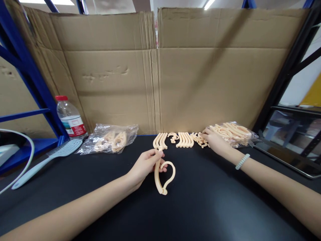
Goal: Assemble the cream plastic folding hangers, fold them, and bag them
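My left hand [147, 165] pinches the upper end of a curved beige hanger arm [157, 177], held over the middle of the black table. A beige hook [173, 172] is joined to that arm's lower end and curls up to the right, by my fingertips. Farther back on the right, my right hand [214, 140] has its fingers down at a pile of small curved beige hooks [200, 140]; what they grip is partly hidden. Between the hands lie two rows of beige hanger arms, a left row [159, 140] and a right row [185, 140], with several loose hooks [173, 137] between them.
Beyond my right hand lies a clear bag of beige parts [233, 132]. A second clear bag [110, 140] is at the back left, near a pale blue hairbrush [57, 152] and a red-capped bottle [71, 118]. Cardboard [112, 77] walls off the back.
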Motion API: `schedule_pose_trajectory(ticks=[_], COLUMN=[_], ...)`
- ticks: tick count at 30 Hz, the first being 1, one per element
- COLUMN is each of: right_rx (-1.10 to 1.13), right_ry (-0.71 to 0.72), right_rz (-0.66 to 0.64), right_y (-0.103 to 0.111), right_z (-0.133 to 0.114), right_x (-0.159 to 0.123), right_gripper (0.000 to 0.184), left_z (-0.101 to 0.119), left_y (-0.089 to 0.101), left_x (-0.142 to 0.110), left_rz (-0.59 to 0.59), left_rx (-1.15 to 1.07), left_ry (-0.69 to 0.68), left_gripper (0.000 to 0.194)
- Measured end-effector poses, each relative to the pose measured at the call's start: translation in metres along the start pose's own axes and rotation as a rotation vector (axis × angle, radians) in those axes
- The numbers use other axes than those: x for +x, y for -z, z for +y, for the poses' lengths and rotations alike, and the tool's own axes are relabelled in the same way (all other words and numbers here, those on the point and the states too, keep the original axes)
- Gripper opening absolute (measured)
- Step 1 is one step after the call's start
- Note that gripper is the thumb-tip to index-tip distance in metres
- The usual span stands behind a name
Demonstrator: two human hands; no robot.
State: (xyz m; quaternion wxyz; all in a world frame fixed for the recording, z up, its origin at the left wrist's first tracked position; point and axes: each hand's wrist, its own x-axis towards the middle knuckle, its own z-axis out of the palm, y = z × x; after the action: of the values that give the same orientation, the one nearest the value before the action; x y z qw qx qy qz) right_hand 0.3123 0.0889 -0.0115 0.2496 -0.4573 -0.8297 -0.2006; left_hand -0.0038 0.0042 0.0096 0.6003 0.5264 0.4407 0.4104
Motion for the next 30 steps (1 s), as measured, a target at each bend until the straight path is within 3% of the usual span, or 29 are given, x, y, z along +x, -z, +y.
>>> schedule_pose_trajectory(ticks=[3,6,10,12,15,19,25,28,30], right_rx=[-0.024,0.061,0.315,0.392,0.308,0.196,0.218,0.284,0.32], right_ry=[-0.006,0.038,0.306,0.51,0.621,0.592,0.583,0.555,0.514], right_rz=[-0.012,0.047,0.204,0.136,0.024,-0.033,-0.049,-0.04,-0.014], right_y=[0.003,0.012,0.035,0.045,0.052,0.044,0.037,0.037,0.036], right_z=[-0.006,-0.032,-0.091,-0.117,-0.139,-0.14,-0.136,-0.135,-0.135], right_x=[0.0,0.001,-0.003,-0.006,-0.011,-0.013,-0.012,-0.014,-0.015], right_gripper=[0.047,0.051,0.048,0.044,0.032,0.03,0.022,0.021,0.02], left_z=[0.002,0.003,0.001,0.0,-0.003,-0.004,-0.008,-0.015,-0.019], left_y=[0.0,0.0,0.001,0.001,0.002,0.002,0.001,0.0,0.001], left_x=[0.0,0.0,0.0,0.0,0.0,0.001,0.0,0.0,0.0], left_rz=[0.019,0.041,0.053,0.056,0.057,0.053,0.089,0.176,0.306], left_rx=[-0.045,-0.094,-0.116,-0.122,-0.116,-0.093,-0.044,0.028,0.141], left_ry=[-0.011,-0.016,-0.045,-0.065,-0.082,-0.087,-0.136,-0.251,-0.375], left_gripper=[0.019,0.017,0.016,0.016,0.017,0.018,0.021,0.033,0.043])
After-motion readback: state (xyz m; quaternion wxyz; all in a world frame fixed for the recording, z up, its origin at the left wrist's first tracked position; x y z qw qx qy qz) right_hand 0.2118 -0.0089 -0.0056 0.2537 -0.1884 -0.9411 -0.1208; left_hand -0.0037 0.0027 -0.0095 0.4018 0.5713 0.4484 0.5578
